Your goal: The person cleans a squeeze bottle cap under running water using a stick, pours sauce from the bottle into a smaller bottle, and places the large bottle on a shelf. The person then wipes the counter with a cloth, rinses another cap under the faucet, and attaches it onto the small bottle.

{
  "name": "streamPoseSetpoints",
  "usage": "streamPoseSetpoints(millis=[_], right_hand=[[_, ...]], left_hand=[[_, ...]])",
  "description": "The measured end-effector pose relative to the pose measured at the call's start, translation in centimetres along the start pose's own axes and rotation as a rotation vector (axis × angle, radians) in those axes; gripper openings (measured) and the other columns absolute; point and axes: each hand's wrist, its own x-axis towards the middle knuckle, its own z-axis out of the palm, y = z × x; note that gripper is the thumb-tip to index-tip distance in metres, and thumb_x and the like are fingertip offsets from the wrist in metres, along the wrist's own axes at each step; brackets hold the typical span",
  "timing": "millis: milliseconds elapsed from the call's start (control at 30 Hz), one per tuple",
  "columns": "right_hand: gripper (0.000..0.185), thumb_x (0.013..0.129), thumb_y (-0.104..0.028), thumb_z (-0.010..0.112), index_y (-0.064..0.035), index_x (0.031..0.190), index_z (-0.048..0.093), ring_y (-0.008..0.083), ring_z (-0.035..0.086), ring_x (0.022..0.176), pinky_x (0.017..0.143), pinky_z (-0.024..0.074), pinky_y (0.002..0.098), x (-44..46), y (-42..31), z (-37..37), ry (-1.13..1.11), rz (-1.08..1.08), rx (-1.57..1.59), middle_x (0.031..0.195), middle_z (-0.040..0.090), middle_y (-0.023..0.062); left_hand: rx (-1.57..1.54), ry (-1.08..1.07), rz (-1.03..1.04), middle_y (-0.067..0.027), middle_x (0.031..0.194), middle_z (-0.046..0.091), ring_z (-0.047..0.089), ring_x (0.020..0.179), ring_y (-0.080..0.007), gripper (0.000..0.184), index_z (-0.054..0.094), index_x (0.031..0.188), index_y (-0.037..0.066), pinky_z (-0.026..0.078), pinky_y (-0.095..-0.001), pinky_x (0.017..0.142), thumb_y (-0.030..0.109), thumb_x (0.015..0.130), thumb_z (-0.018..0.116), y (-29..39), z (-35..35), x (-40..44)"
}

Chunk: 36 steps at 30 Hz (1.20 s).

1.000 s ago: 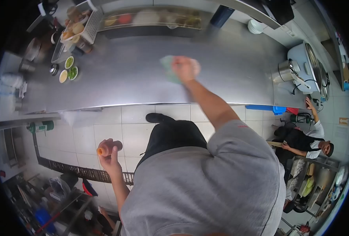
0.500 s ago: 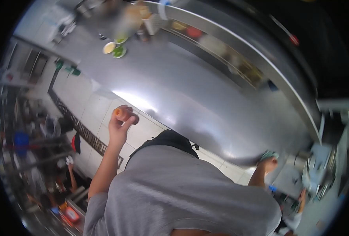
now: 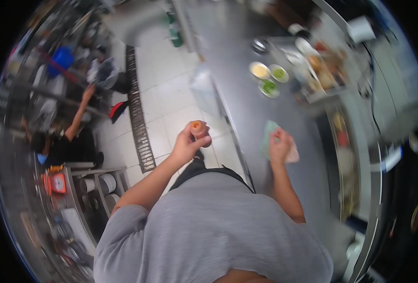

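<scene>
In the head view my left hand (image 3: 186, 145) is wrapped round a small reddish-brown bottle (image 3: 201, 133), its orange mouth facing up toward me. It hovers over the tiled floor, left of the counter edge. My right hand (image 3: 280, 147) is closed on a thin cloth (image 3: 269, 134), pale green on one side of the hand and pinkish on the other. That hand is over the steel counter (image 3: 246, 113); whether the cloth touches the metal I cannot tell. Farther along stand a bowl of something pale yellow (image 3: 259, 70) and two bowls of chopped greens (image 3: 268, 87).
A tray of mixed containers (image 3: 322, 75) stands at the counter's far right. A floor drain grate (image 3: 138, 113) runs along the left. Beyond it a person in black (image 3: 79, 146) reaches toward a bin (image 3: 107, 73). Shelves with stacked dishes (image 3: 107, 184) stand at lower left.
My view and body have turned left along the counter. My right hand has brought the cloth forward from the far right, nearer my left hand, which still holds the bottle.
</scene>
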Motion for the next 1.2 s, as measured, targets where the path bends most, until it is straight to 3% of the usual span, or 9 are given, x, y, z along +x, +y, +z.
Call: streamPoseSetpoints(millis=[67,167,200,300,400,500,800,967,1200], right_hand=[[0.027,0.083,-0.02,0.064,-0.0049,0.106,0.063,0.0274,0.058,0.09,0.086,0.043,0.0383,2.1,-1.6,1.0,0.066,0.179,0.088,0.095,0.064,0.0101],[0.025,0.082,-0.019,0.066,-0.0045,0.102,0.065,0.0274,0.059,0.084,0.08,0.0473,0.0371,5.5,-7.1,-0.6,0.295,-0.006,-0.199,0.092,0.065,0.012],[0.025,0.084,-0.02,0.066,-0.0049,0.104,0.064,0.0223,0.059,0.084,0.079,0.0474,0.0334,6.5,-8.1,0.7,0.347,0.07,-0.028,0.091,0.064,0.0092],[0.022,0.087,-0.013,0.063,-0.0027,0.107,0.061,0.0156,0.055,0.079,0.075,0.0453,0.0281,11.7,-13.9,7.7,0.214,0.249,0.591,0.091,0.06,0.0046],[0.021,0.088,-0.009,0.061,-0.0025,0.108,0.059,0.0108,0.053,0.08,0.073,0.0442,0.0248,16.3,-23.2,13.2,-0.019,0.371,0.685,0.092,0.059,0.0021],[0.02,0.088,-0.009,0.062,-0.0024,0.107,0.059,0.0086,0.052,0.079,0.072,0.0428,0.0218,20.4,-29.5,18.5,-0.231,0.237,0.809,0.092,0.059,0.0021],[0.026,0.089,-0.02,0.06,-0.0048,0.109,0.057,0.0089,0.055,0.076,0.068,0.0456,0.0253,40.9,-36.3,35.5,-0.397,0.431,0.992,0.088,0.06,0.0027],[0.026,0.088,-0.018,0.062,-0.0028,0.108,0.059,0.0091,0.055,0.077,0.068,0.0456,0.0247,54.5,-50.5,50.1,-0.732,0.212,1.035,0.088,0.06,0.0027],[0.019,0.086,-0.013,0.063,-0.0054,0.103,0.061,0.0072,0.054,0.073,0.068,0.0445,0.0206,62.2,-72.5,69.1,-1.2,-0.222,0.893,0.082,0.059,-0.0024]], left_hand=[[0.086,0.065,0.07,-0.0056,0.104,0.061,0.055,0.1,-0.0133,0.041,0.05,0.118,0.003,0.044,-0.0298,0.09,0.015,0.083,0.07,0.0,-5.6,1.5],[0.282,0.171,0.107,-0.0077,0.107,0.059,0.055,0.1,-0.0146,0.038,0.05,0.115,0.005,0.044,-0.0299,0.089,0.011,0.083,0.07,2.0,-14.5,3.8],[0.211,0.237,0.108,-0.007,0.105,0.058,0.055,0.098,-0.0138,0.038,0.049,0.114,0.005,0.044,-0.0295,0.088,0.012,0.082,0.07,2.3,-17.2,4.7],[0.14,0.33,0.109,-0.0043,0.099,0.057,0.053,0.093,-0.0112,0.037,0.049,0.112,0.005,0.045,-0.0275,0.083,0.008,0.081,0.068,3.8,-24.6,8.4],[0.049,0.372,0.116,-0.0031,0.096,0.056,0.054,0.091,-0.0107,0.036,0.049,0.109,0.006,0.045,-0.0268,0.081,0.001,0.078,0.067,4.3,-28.0,13.8],[-0.087,0.389,0.169,-0.0022,0.094,0.056,0.054,0.089,-0.0101,0.035,0.051,0.105,0.007,0.045,-0.0264,0.08,-0.004,0.075,0.065,5.6,-30.7,20.9],[0.022,0.545,0.145,0.001,0.086,0.052,0.051,0.081,-0.0077,0.04,0.052,0.101,0.006,0.043,-0.0234,0.074,-0.013,0.066,0.058,7.7,-43.8,39.4],[0.001,0.835,0.115,0.0001,0.086,0.054,0.052,0.078,-0.0089,0.045,0.053,0.1,0.006,0.043,-0.0229,0.068,-0.016,0.061,0.054,9.5,-54.7,44.6],[0.075,1.195,0.097,-0.0039,0.089,0.056,0.052,0.071,-0.013,0.053,0.052,0.1,0.006,0.04,-0.0256,0.053,-0.018,0.053,0.042,6.0,-70.0,49.5]])
